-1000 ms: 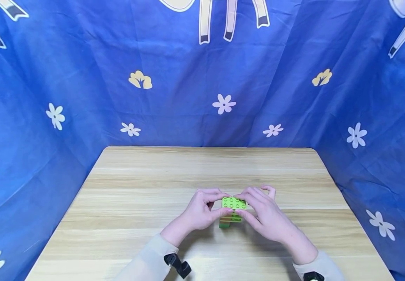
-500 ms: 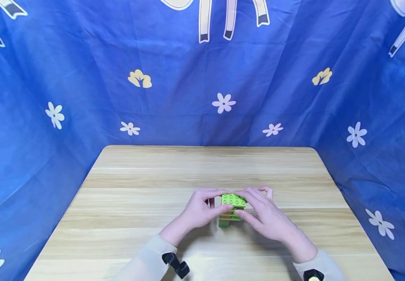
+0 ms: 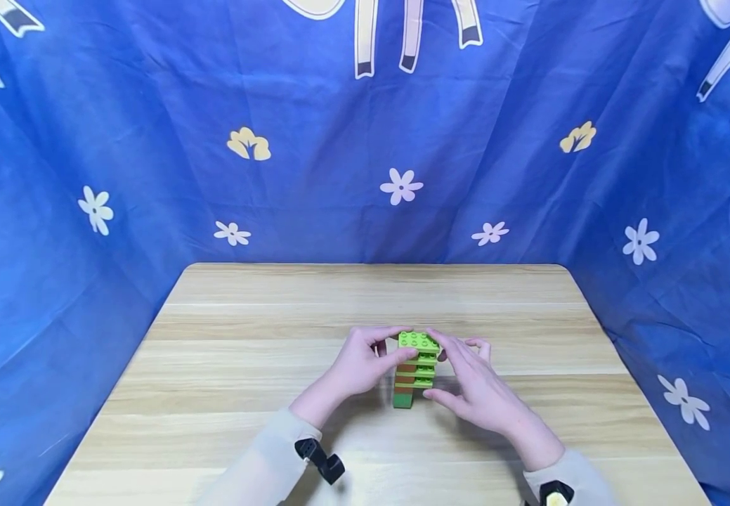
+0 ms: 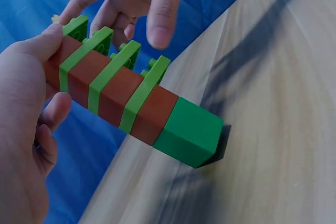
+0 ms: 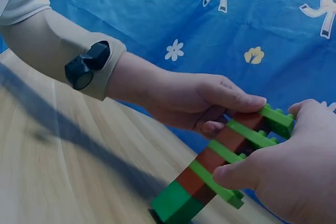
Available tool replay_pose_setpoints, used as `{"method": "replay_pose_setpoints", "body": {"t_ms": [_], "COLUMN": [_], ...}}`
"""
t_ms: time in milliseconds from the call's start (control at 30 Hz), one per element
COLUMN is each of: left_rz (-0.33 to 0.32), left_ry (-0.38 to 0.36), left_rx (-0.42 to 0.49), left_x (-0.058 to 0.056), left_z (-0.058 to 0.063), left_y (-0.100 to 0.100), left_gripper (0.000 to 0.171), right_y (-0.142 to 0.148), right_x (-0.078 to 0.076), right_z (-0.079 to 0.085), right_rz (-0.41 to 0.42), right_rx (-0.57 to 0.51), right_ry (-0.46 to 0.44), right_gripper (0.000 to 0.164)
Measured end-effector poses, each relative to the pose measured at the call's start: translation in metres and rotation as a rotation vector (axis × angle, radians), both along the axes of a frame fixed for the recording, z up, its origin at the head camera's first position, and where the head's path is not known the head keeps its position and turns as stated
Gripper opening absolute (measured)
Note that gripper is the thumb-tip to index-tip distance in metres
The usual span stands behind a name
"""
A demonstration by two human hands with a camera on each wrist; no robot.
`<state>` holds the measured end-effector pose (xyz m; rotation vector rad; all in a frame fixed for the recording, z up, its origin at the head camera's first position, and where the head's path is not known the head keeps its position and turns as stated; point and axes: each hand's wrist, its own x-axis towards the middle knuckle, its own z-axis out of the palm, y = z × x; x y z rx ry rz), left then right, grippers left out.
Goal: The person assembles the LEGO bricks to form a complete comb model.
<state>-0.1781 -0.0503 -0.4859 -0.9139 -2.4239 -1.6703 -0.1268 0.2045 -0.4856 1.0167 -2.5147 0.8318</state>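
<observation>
A tower of toy building bricks (image 3: 405,379) stands on the table, apparently tilted back a little. Its base is a dark green brick (image 4: 190,132). Above that, brown bricks (image 4: 156,113) alternate with light green plates that jut out to the right. My left hand (image 3: 358,369) pinches the tower's top from the left, thumb in front and index finger behind. The right hand (image 3: 475,390) curves loosely around the right side. Its index finger reaches the top plate (image 3: 415,342), while its thumb is beside the lower plates; whether the thumb touches them I cannot tell.
The wooden table (image 3: 263,337) extends around the tower on every side. Blue patterned cloth (image 3: 314,140) hangs behind the table and along both sides. A black wrist camera (image 3: 320,460) is strapped over the left sleeve.
The tower's top has moved away from me, baring more of its front face. My left hand moved back with it. The right thumb has come off the top plate and now sits lower.
</observation>
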Motion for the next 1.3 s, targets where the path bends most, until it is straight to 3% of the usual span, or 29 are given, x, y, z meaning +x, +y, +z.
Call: {"method": "replay_pose_setpoints", "body": {"t_ms": [200, 500, 733, 1067, 1300], "left_rz": [0.012, 0.043, 0.084, 0.08, 0.067], "left_ry": [-0.032, -0.072, -0.001, 0.059, -0.006], "left_rx": [-0.038, -0.091, -0.142, -0.078, -0.089], "left_x": [-0.004, -0.006, -0.002, 0.005, 0.009], "left_z": [0.002, 0.006, 0.008, -0.014, -0.026], "left_y": [0.0, 0.0, -0.005, -0.015, -0.018], "left_gripper": [0.046, 0.045, 0.051, 0.071, 0.081], "right_y": [-0.002, -0.005, -0.005, -0.005, -0.004], "right_x": [-0.004, -0.011, -0.014, -0.022, -0.028], "right_z": [-0.011, -0.017, -0.016, -0.013, -0.01], "right_rz": [-0.037, -0.064, -0.064, -0.058, -0.048], "right_rx": [-0.003, -0.004, 0.005, 0.023, 0.025], "right_ry": [0.013, 0.06, 0.043, 0.004, -0.078], "right_gripper": [0.114, 0.113, 0.115, 0.117, 0.123]}}
